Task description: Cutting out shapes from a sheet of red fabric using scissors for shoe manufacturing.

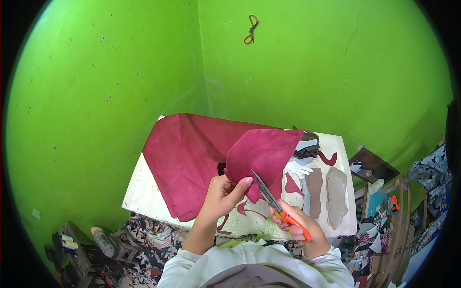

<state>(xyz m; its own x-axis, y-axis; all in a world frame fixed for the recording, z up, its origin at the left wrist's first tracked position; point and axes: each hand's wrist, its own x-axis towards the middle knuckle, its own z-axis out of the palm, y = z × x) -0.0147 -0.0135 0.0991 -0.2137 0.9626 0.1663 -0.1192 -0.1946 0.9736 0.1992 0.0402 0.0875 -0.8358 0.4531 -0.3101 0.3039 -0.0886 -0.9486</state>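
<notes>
My left hand (pixel 222 194) pinches the lower edge of a dark red sheet piece (pixel 264 150), fabric or thin leather, and holds it up off the table. In my right hand (pixel 297 216) is a pair of scissors (pixel 269 196) with orange handles. Their blades point up and to the left and lie against the lower part of the raised piece, near my left thumb. Behind it a larger dark red sheet (pixel 175 165) spreads over the table's left side. Curved red offcuts (pixel 241 208) lie below the blades.
On the white table (pixel 137 185), to the right, are grey sole-shaped pieces (pixel 337 192), a brown one (pixel 314 187), a red scrap (pixel 293 185) and a dark bundle (pixel 307 148). Fabric scraps (pixel 149 235) litter the floor. Orange-handled scissors (pixel 250 30) hang on the green wall.
</notes>
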